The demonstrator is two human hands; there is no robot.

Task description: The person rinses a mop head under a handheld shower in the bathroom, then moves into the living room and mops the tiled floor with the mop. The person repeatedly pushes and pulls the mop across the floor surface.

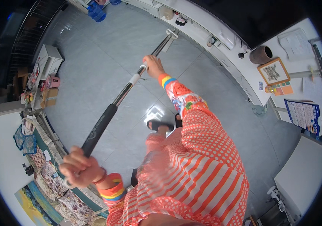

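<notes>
A long-handled floor mop (pixel 123 92) slants across the view, with a shiny metal pole. My left hand (pixel 80 168) is closed round the end of its black foam grip (pixel 100 128). Farther along, my right hand (pixel 153 66) grasps the pole by a white collar. The white mop head (pixel 171 34) is down at the grey tiled floor (pixel 93 59), close to the base of a white low cabinet (pixel 220 56). A pale flat strip shows under the head; its exact form is too small to tell.
On the left stands a sofa (pixel 48 149) with patterned cushions, near a cardboard box (pixel 50 97) and a pink bin (pixel 54 81). Blue water bottles (pixel 96 12) are at the far end. A brown pot (pixel 260 54) and a framed picture (pixel 273 71) sit on the cabinet. My slippered foot (pixel 160 125) is below.
</notes>
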